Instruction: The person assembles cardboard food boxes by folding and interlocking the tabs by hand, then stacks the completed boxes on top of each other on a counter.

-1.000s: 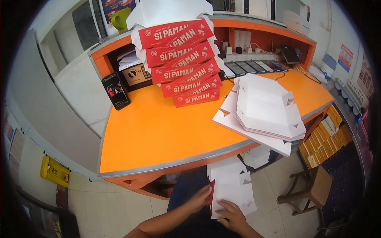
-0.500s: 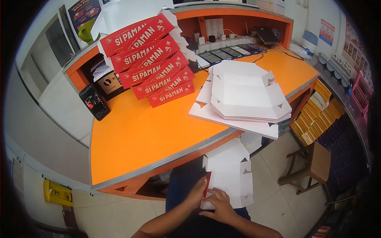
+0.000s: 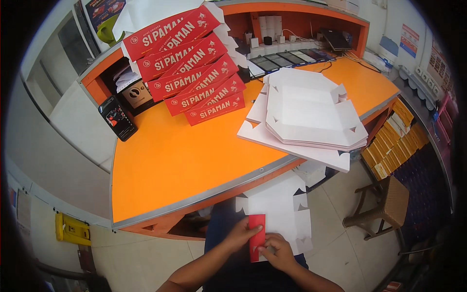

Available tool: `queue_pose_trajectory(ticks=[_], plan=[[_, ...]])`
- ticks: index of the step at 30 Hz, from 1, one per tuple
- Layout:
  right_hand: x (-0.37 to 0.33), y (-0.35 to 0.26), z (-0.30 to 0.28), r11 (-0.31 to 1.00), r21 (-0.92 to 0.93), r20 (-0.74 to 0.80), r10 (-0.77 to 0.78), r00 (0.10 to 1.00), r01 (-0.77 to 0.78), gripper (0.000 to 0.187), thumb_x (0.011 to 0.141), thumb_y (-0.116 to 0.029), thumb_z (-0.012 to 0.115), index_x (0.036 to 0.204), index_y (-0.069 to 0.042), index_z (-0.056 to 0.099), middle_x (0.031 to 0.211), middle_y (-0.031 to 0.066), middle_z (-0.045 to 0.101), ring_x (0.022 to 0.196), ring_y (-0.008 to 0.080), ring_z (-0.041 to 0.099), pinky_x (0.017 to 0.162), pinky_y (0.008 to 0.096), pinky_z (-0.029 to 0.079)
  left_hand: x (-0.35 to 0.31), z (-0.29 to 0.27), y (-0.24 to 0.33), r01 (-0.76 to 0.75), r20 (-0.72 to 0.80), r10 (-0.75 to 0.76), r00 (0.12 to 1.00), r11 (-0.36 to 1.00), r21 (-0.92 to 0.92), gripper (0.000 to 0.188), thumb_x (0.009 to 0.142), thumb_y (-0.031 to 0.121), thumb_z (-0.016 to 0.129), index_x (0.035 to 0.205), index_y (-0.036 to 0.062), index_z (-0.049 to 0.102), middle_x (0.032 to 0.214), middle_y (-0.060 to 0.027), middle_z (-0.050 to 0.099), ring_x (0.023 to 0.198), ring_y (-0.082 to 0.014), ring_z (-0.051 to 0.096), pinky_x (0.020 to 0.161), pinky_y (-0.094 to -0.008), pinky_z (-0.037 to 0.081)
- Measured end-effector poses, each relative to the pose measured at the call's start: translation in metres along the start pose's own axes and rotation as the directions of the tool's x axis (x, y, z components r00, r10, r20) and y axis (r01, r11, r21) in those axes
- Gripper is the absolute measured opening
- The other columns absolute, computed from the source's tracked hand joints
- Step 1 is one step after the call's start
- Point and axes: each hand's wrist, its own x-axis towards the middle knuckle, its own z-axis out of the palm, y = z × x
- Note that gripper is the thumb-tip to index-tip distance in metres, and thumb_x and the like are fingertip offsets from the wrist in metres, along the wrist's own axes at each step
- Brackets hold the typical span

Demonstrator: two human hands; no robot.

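A white flat cardboard box blank lies across my lap, with cut notches along its right side. One side panel is folded inward, showing its red outer face. My left hand grips the outer edge of that red panel, thumb on top. From the right, my right hand pinches the panel's near lower corner; its fingers curl over the white board. Parts of the fingers under the board are hidden.
An orange table stands ahead. On it are a tall stack of red folded boxes, a pile of white blanks and a phone propped upright. A brown stool stands at the right, beside stacked yellow packs.
The red panel has turned from standing on edge to lying folded inward, its red face now broadly visible. Both hands have stayed on it. The view has shifted slightly.
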Motion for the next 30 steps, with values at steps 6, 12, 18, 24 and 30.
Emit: queue_pose_trajectory(ticks=[6,12,18,24,30], plan=[[0.006,-0.006,-0.006,0.992,-0.113,0.06,-0.056,0.997,0.063,0.031,0.078,-0.025,0.084,0.101,-0.01,0.07,0.114,0.0128,0.065,0.112,0.0328,0.058,0.099,0.0449,0.042,0.005,0.011,0.007,0.002,-0.041,-0.001,0.999,1.0,0.021,0.03,0.101,0.021,0.063,0.125,0.004,0.055,0.11,-0.0041,0.063,0.1,-0.0116,0.061,0.087,-0.0292,0.053],[-0.003,-0.031,-0.003,0.862,-0.476,0.203,-0.085,0.975,0.174,0.056,0.069,-0.038,0.088,0.119,-0.019,0.071,0.131,0.0132,0.052,0.129,0.0372,0.043,0.104,0.0524,0.033,0.013,0.017,0.01,0.054,-0.074,-0.078,0.994,0.958,-0.282,0.041,0.102,0.03,0.062,0.125,0.0003,0.048,0.114,-0.0089,0.062,0.1,-0.0139,0.064,0.087,-0.0315,0.056],[0.0,-0.031,-0.006,0.791,-0.586,0.089,-0.153,0.984,0.176,0.052,0.069,-0.028,0.087,0.118,-0.019,0.07,0.124,0.0112,0.054,0.12,0.0353,0.048,0.098,0.0515,0.037,0.024,0.019,0.018,0.059,-0.069,-0.086,0.994,0.943,-0.329,0.035,0.104,0.028,0.058,0.129,0.0066,0.046,0.12,-0.0085,0.06,0.106,-0.0177,0.065,0.091,-0.0365,0.057],[0.003,-0.022,-0.013,0.925,-0.379,-0.264,-0.097,0.96,-0.011,0.016,0.076,-0.007,0.078,0.079,-0.007,0.062,0.085,0.0093,0.057,0.081,0.0297,0.058,0.073,0.0408,0.045,0.017,0.02,0.01,-0.005,-0.139,-0.021,0.99,0.982,-0.187,0.041,0.102,0.021,0.06,0.136,0.0066,0.042,0.127,-0.0093,0.059,0.114,-0.0176,0.061,0.094,-0.036,0.054],[0.014,-0.028,-0.023,0.872,-0.489,-0.283,-0.173,0.943,0.013,0.013,0.08,-0.002,0.074,0.081,-0.003,0.06,0.087,0.0135,0.058,0.076,0.0308,0.059,0.07,0.0387,0.047,0.004,0.036,0.008,-0.058,-0.085,0.054,0.995,0.997,-0.042,0.045,0.102,0.021,0.061,0.137,0.0014,0.04,0.126,-0.0119,0.06,0.113,-0.0167,0.06,0.092,-0.0331,0.052]])
